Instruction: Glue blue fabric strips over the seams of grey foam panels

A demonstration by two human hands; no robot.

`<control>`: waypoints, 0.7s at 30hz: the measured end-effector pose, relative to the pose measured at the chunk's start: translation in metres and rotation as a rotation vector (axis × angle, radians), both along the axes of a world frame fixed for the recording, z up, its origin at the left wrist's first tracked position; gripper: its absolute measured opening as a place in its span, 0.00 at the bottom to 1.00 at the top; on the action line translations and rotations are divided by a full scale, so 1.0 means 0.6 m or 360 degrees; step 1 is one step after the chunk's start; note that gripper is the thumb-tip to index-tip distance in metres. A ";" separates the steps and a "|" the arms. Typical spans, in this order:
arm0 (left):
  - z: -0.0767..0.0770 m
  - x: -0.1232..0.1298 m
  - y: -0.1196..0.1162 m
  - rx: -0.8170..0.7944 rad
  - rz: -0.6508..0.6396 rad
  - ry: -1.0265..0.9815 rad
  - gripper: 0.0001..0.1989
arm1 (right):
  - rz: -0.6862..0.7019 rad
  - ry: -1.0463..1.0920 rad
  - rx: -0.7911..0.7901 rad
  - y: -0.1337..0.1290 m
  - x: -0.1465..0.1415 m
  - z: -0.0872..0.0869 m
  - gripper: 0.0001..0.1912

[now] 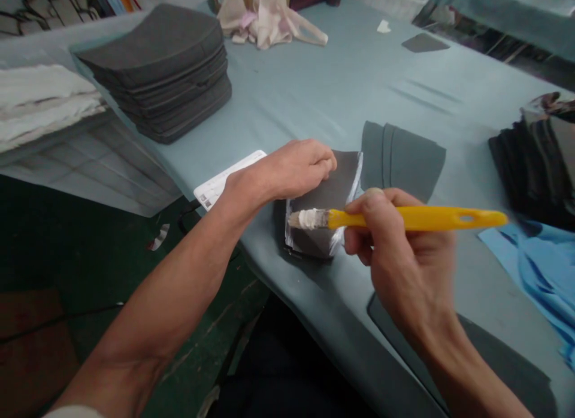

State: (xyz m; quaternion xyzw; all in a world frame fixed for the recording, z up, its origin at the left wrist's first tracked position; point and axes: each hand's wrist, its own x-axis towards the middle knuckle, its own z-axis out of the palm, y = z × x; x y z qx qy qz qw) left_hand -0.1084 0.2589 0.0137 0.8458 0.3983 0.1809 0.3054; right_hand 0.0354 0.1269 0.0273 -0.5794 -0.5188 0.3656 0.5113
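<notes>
My right hand (399, 244) grips a paintbrush (449, 218) by its yellow handle. White paste coats the brush's ferrule and bristles, and the tip is at the left edge of a dark grey sheet piece (321, 193). White streaks run along both side edges of this piece, which lies near the table's front edge. My left hand (303, 166), fingers curled, presses on its far part; the fingertips are partly hidden. Beneath my left wrist lies a white card-like item (224, 178) with printing. Just beyond the piece, several similar grey pieces (404, 157) lie overlapped.
A tall stack of dark pieces (166, 70) stands at the back left, beside crumpled pale cloth (265, 20). On the right are another dark stack (534, 160) and blue cloth (539, 274). A dark flat panel (503, 352) lies at front right on the blue-grey table (305, 88).
</notes>
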 end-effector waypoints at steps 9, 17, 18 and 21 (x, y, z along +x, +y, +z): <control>-0.008 -0.004 -0.004 -0.0084 0.0044 -0.0103 0.14 | 0.0186 -0.0051 -0.0274 -0.037 -0.006 -0.001 0.24; 0.007 -0.005 -0.021 0.0085 0.0010 0.0072 0.16 | -0.0043 0.0021 -0.0311 -0.111 0.062 0.023 0.20; 0.010 -0.006 -0.029 0.0123 -0.0003 0.0103 0.16 | -0.0104 0.0039 -0.0263 -0.115 0.077 0.021 0.19; 0.015 -0.016 -0.063 0.0198 -0.0098 0.0174 0.14 | -0.0294 0.0022 -0.0145 -0.130 0.129 0.008 0.16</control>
